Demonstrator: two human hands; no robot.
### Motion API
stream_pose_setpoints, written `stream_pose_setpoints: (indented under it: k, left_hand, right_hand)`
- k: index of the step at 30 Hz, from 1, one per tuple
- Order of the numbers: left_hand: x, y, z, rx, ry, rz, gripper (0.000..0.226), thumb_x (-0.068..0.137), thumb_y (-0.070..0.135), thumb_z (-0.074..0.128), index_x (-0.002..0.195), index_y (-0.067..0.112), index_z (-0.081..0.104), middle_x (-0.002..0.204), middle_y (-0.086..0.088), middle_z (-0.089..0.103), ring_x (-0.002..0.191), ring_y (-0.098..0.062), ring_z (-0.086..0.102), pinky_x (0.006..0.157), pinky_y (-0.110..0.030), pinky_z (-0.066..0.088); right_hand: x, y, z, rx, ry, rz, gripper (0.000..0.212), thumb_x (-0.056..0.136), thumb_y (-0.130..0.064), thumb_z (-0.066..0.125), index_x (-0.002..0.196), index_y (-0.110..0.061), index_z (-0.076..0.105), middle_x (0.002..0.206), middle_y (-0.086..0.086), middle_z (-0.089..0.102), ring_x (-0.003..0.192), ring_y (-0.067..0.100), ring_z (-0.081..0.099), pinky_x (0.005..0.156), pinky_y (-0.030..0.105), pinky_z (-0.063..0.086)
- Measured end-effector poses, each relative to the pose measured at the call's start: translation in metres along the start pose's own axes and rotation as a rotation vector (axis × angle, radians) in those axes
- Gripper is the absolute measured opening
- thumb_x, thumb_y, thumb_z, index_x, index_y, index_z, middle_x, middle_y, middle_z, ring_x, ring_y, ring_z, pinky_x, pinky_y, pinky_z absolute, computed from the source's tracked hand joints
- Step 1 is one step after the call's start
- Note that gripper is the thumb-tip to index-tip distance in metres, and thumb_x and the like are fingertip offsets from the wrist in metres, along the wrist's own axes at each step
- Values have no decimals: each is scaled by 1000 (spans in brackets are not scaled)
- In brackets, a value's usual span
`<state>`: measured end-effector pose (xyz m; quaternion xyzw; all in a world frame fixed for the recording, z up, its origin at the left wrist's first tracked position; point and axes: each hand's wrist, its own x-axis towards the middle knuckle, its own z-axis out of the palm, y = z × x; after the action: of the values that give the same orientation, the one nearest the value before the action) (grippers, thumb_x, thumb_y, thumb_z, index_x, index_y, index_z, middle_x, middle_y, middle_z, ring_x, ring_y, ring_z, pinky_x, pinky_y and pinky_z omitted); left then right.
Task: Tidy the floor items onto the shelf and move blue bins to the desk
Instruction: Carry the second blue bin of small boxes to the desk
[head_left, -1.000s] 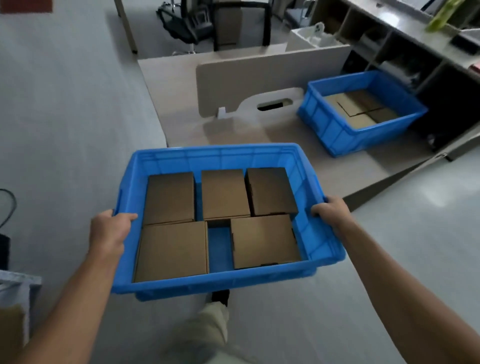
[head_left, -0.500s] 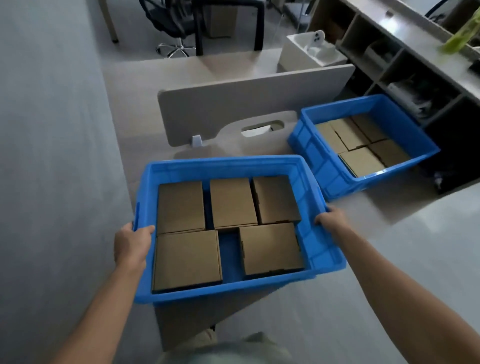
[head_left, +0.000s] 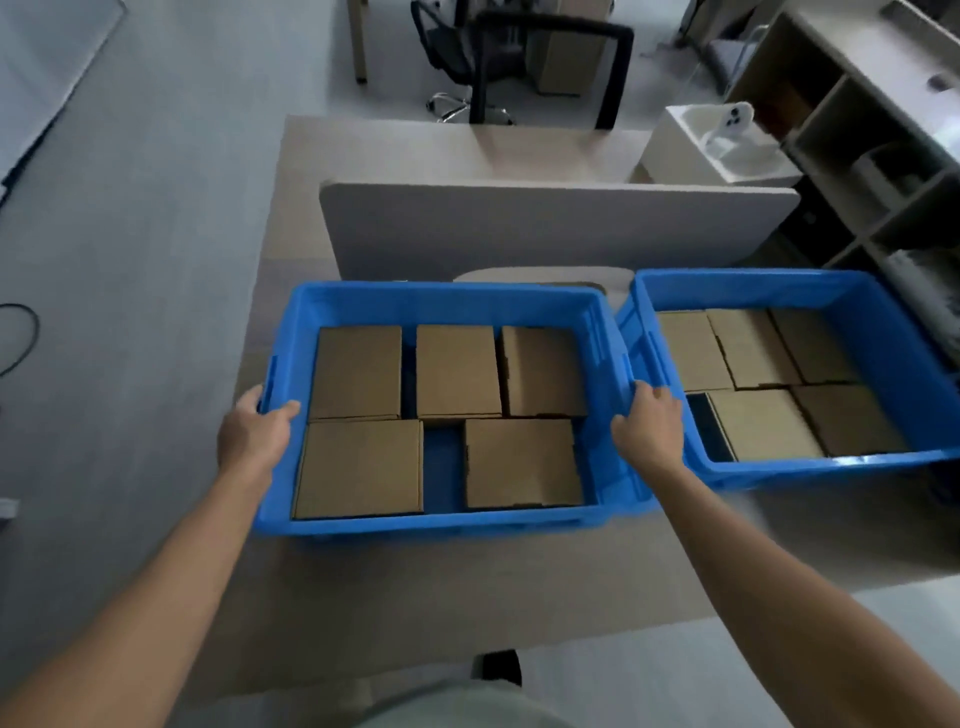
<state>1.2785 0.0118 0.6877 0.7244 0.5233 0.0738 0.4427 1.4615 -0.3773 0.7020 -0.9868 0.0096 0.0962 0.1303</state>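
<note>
One blue bin (head_left: 441, 296) of five cardboard boxes (head_left: 358, 467) was gripped at both side rims by the left hand (head_left: 254, 436) and right hand (head_left: 649, 431), near the desk's (head_left: 467, 582) front edge, just beside a second bin (head_left: 753, 283)

Your left arm (head_left: 156, 587) and your right arm (head_left: 779, 597) are bare from the edge of the view up to the wrists. Your left hand (head_left: 254, 436) and your right hand (head_left: 649, 431) are bare too. Low in the middle you wear a pale grey-green cloth (head_left: 467, 709). It is too blurry to tell shirt from trousers. Just above it shows the tip of a dark shoe (head_left: 501, 667).
</note>
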Motion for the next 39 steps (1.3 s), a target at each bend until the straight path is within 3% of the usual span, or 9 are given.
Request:
stream_pose_setpoints:
  k: [4, 11, 17, 19, 21, 23, 25, 31, 39]
  left_hand:
    - [-46, -22, 6, 143, 89, -20, 69, 79, 36, 69, 141, 20, 43, 131, -13, 60, 113, -38, 59, 93, -47, 49]
    - [-97, -43, 25, 218, 238, -24, 87, 75, 19, 78, 146, 7, 31, 138, -28, 44, 126, -45, 45, 106, -51, 38]
    - [-99, -43, 26, 234, 181, -3, 110, 71, 40, 82, 153, 10, 15, 149, -27, 30, 137, -43, 32, 114, -52, 28]
    - [-105, -42, 24, 213, 138, 11, 122, 66, 50, 83, 154, 11, 9, 154, -25, 23, 143, -40, 23, 116, -51, 24]
    - [-112, -44, 21, 234, 83, 57, 133, 59, 55, 85, 155, 11, 3, 157, -23, 17, 145, -38, 17, 118, -50, 21]
    - [-116, -45, 18, 267, 30, 89, 143, 53, 56, 88, 155, 11, -1, 159, -20, 12, 146, -36, 12, 117, -50, 19]
    - [-116, -47, 17, 285, -1, 95, 149, 48, 57, 89, 155, 12, -5, 160, -19, 8, 147, -35, 9, 118, -48, 18]
    - [-110, -40, 23, 261, -14, 94, 149, 48, 60, 87, 155, 15, -7, 158, -18, 10, 145, -35, 11, 116, -48, 17]
    - [-94, -27, 25, 212, -63, 82, 149, 48, 58, 88, 154, 23, -10, 158, -13, 4, 146, -34, 8, 117, -47, 16]
  right_hand:
    - [-2, 35, -14, 86, 152, -17, 69, 89, -48, 61, 144, -12, 38, 149, 18, 33, 135, 38, 31, 110, 51, 30]
    - [17, 84, -18, 263, -81, 75, 47, 99, -41, 37, 140, -19, 46, 126, 13, 64, 114, 37, 59, 97, 48, 45]
    - [-1, 95, -11, 219, -58, 64, 48, 101, -38, 35, 146, -21, 39, 117, 12, 66, 104, 35, 61, 90, 48, 47]
    - [-12, 92, -7, 135, 10, 13, 60, 98, -46, 38, 151, -18, 29, 135, 15, 55, 120, 37, 53, 101, 52, 40]
    - [-26, 80, 2, 18, 83, -96, 75, 96, -56, 41, 155, -20, 14, 154, 17, 30, 142, 37, 29, 116, 55, 20]
    - [-38, 68, 18, -88, 46, -214, 78, 95, -62, 39, 156, -25, 9, 163, 15, 5, 151, 35, 4, 119, 57, -1]
    - [-43, 59, 30, -113, 29, -226, 76, 96, -56, 40, 157, -26, 8, 165, 15, -5, 152, 34, -8, 120, 61, -4]
    - [-27, 51, 29, -76, 45, -205, 76, 90, -26, 46, 156, -27, 9, 166, 10, -5, 152, 33, -11, 118, 64, -4]
    - [-12, 43, 20, -5, -38, -199, 80, 86, -26, 52, 155, -25, 12, 166, 7, -10, 152, 30, -17, 118, 60, -9]
